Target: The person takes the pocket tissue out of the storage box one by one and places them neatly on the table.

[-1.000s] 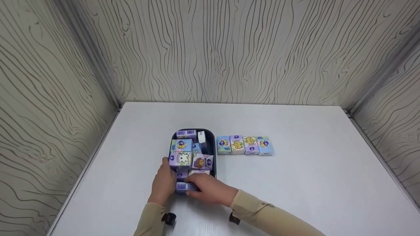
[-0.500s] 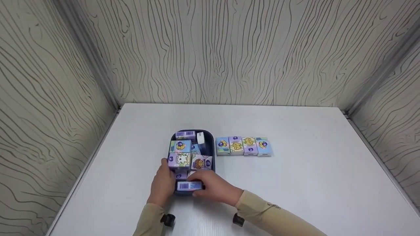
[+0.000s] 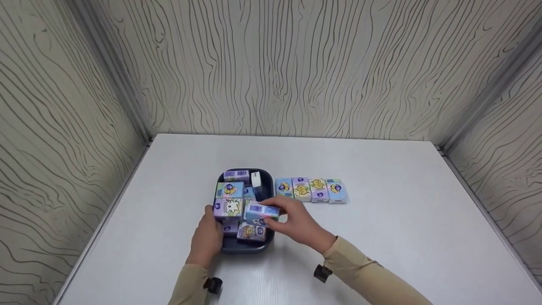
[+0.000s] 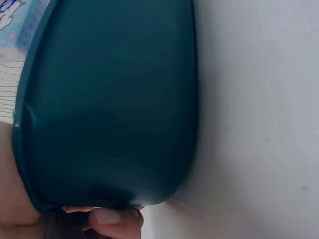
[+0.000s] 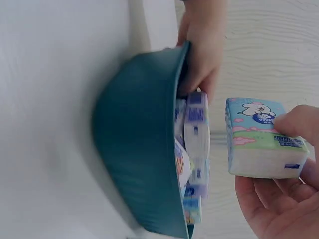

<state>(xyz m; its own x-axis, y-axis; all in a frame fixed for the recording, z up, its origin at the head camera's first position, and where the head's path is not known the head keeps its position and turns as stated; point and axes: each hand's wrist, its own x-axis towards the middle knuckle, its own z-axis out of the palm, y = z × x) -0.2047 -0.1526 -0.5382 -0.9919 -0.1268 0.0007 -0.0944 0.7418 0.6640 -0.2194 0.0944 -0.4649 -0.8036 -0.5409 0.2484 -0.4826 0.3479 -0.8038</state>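
In the head view, a dark teal plastic bin (image 3: 243,250) holds several small tissue packs with cartoon animals, some stacked above its rim. My left hand (image 3: 206,237) grips the bin's left side; the right wrist view shows its thumb (image 5: 192,82) inside the rim. Between thumb and fingers, my right hand (image 3: 298,222) pinches a blue tissue pack (image 5: 264,137). This pack hangs over the bin's right half, clear of the packs below, its printed face and pale side turned to the right wrist camera.
Right of the bin, several tissue packs (image 3: 301,189) lie side by side in a row on the white table (image 3: 381,245). My right hand partly overlaps the row's near edge. Wood-grain panels (image 3: 279,67) stand behind the table and at both sides.
My right hand has lifted the blue tissue pack from the bin's near end and carried it up and away from me, slightly rightward. The left hand keeps its place on the bin.
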